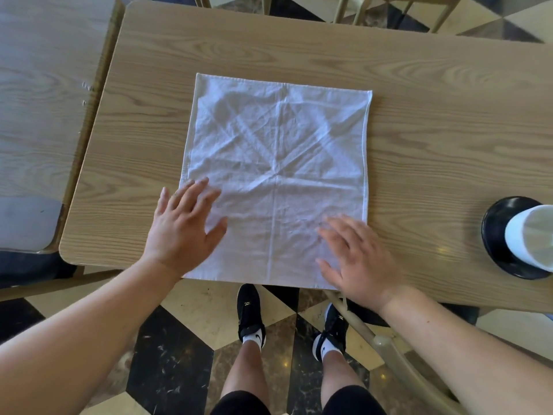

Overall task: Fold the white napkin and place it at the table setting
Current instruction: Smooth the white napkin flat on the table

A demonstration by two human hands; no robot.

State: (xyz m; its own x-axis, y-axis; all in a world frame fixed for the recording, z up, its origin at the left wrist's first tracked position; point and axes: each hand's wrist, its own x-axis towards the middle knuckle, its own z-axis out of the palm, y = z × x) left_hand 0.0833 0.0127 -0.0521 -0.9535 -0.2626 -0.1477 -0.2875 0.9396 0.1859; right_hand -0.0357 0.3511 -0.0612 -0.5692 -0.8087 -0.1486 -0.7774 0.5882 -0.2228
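Two bare forearms reaching forward from the lower corners, sleeveless, angled inward toward each other. Bare left hand palm down, fingers spread and slightly blurred, thumb splayed out to the right, grip slack with nothing pinched; bare right hand likewise palm down and flat, fingers fanned toward the upper left, thumb low on the near side, nothing clasped. Wrists roughly level with each other and well apart; below, two bare lower legs standing in black shorts, white socks and black trainers.
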